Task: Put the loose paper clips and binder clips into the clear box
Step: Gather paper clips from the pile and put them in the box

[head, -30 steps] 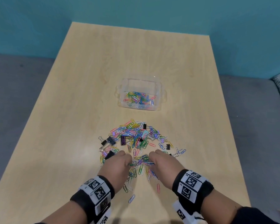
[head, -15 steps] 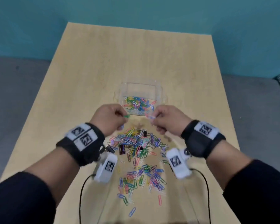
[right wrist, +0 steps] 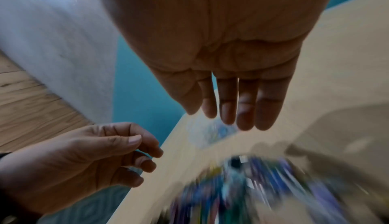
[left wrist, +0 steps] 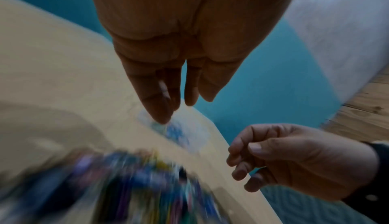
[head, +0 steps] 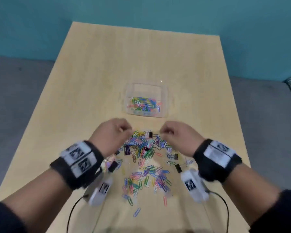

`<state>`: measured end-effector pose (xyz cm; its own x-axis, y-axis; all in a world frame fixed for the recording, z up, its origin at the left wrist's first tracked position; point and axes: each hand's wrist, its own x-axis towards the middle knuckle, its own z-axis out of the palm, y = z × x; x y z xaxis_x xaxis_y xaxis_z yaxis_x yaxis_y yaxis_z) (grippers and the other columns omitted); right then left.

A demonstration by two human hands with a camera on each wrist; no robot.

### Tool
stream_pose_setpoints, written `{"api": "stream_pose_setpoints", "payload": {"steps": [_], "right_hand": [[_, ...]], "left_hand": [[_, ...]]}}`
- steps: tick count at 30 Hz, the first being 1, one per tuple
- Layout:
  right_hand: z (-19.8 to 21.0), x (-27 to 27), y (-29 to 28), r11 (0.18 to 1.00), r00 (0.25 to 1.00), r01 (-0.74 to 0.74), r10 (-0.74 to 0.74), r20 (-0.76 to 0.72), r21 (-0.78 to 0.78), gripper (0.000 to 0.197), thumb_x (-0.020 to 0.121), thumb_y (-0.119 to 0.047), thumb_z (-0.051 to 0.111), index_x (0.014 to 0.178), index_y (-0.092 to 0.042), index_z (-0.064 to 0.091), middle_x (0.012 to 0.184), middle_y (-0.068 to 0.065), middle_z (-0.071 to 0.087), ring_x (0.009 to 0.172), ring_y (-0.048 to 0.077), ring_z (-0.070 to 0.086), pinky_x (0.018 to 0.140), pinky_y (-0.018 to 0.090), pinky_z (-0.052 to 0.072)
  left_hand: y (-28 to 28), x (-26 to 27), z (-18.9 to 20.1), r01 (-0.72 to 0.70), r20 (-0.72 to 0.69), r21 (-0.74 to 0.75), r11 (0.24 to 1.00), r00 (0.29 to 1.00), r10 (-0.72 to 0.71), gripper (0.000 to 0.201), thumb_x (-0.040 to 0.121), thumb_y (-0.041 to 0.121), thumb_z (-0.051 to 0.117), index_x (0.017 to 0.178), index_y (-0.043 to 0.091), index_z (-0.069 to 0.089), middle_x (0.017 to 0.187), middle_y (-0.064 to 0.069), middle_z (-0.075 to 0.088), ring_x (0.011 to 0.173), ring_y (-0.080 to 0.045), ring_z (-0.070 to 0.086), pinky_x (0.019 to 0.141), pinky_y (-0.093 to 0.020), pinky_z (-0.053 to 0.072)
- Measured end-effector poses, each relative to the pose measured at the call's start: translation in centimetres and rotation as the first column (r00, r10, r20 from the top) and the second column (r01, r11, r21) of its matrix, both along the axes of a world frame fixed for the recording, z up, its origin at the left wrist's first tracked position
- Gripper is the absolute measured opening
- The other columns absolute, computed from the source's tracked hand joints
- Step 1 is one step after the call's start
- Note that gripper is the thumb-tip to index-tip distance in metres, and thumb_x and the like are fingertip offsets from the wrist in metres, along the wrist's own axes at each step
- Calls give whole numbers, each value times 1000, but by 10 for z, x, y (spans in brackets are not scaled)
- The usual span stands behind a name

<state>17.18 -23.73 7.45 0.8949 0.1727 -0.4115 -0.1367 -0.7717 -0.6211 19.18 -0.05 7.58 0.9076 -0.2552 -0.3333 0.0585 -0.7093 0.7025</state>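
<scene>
The clear box [head: 165, 100] stands mid-table with several coloured paper clips [head: 144, 105] lying in it. A loose pile of coloured paper clips [head: 141, 175] spreads over the table in front of it, and a black binder clip [head: 150, 134] sits at the pile's far edge. Others lie lower left [head: 127, 150] and right [head: 175, 156]. My left hand [head: 124, 130] and right hand [head: 165, 132] hover over the pile's far edge, just short of the box. Both have relaxed, loosely curled fingers and hold nothing. The wrist views show the left hand [left wrist: 168, 107] and right hand [right wrist: 227, 114] empty, above a blurred pile.
The light wooden table [head: 91, 81] has bare surface around and beyond the box. Grey floor lies past both side edges, and a teal wall stands behind. Black cables [head: 71, 214] hang from the wrist cameras near the table's front edge.
Both hands rose from the near part of the pile and carried clips to the box's front edge. They have now drawn back toward the pile, empty.
</scene>
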Motion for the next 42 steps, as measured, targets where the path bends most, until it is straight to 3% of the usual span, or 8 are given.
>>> {"api": "stream_pose_setpoints", "payload": {"steps": [4, 9, 12, 18, 23, 30, 36, 42], "right_hand": [[-26, -100, -3, 974, 903, -159, 210, -375, 163, 10, 85, -17, 60, 86, -24, 67, 72, -11, 60, 64, -2, 51, 66, 20, 43], [-42, -159, 21, 911, 734, -226, 393, -554, 346, 19, 83, -15, 57, 92, -23, 71, 79, -8, 66, 72, 2, 55, 85, 27, 47], [-51, -161, 48, 930, 808, -197, 334, -486, 312, 23, 73, -15, 56, 84, -30, 69, 77, -7, 66, 73, 13, 60, 71, 25, 48], [-56, -145, 50, 910, 915, 245, -103, -389, 335, 21, 63, -16, 50, 70, -31, 62, 64, -6, 58, 59, 16, 50, 60, 32, 41], [-56, -177, 15, 986, 989, 136, -141, -49, -95, 39, 82, -32, 60, 117, -33, 43, 113, -5, 39, 82, 17, 56, 76, 31, 47], [-68, -173, 43, 968, 998, 65, -60, 29, -244, 89, 80, -42, 66, 146, -33, 6, 129, -2, 23, 114, 23, 35, 91, 32, 45], [-75, -129, 69, 965, 994, -21, 49, 100, -262, 64, 87, -22, 56, 142, -25, 25, 131, 6, 29, 114, 28, 35, 91, 39, 44], [-75, -116, 71, 947, 981, -119, 159, 112, -298, 30, 85, -5, 46, 113, -17, 47, 114, 9, 38, 98, 30, 41, 72, 39, 43]], "left_hand": [[25, -104, -20, 186, -432, -120, 975, 875, -220, 9, 70, 21, 56, 74, 22, 64, 60, 10, 60, 55, -12, 56, 60, -29, 50], [23, -172, -46, 286, -466, -110, 952, 831, -304, 30, 70, 8, 52, 68, 35, 64, 67, 21, 62, 65, 5, 56, 66, -12, 43], [11, -177, -61, 187, -329, -95, 978, 921, -208, 38, 66, 11, 50, 70, 47, 60, 73, 26, 60, 68, 6, 53, 65, -10, 38], [1, -162, -64, 37, -79, -18, 999, 996, -39, 19, 74, 12, 53, 77, 30, 60, 85, 9, 52, 74, -8, 52, 71, -18, 40], [26, -179, -66, -42, -5, 274, 961, 999, 45, 42, 74, 31, 67, 111, 21, 50, 103, 3, 40, 90, -22, 50, 78, -35, 44], [11, -178, -75, -47, 92, 321, 946, 996, 18, 90, 74, 42, 70, 146, 27, 17, 130, -3, 31, 109, -25, 30, 96, -36, 34], [-27, -148, -83, 88, 158, 357, 930, 976, -153, 66, 84, 21, 60, 143, 25, 30, 135, -11, 37, 111, -29, 30, 100, -41, 35], [-31, -127, -89, 97, 199, 371, 924, 963, -181, 32, 80, 6, 52, 109, 21, 57, 103, -5, 44, 86, -22, 33, 70, -32, 32]]}}
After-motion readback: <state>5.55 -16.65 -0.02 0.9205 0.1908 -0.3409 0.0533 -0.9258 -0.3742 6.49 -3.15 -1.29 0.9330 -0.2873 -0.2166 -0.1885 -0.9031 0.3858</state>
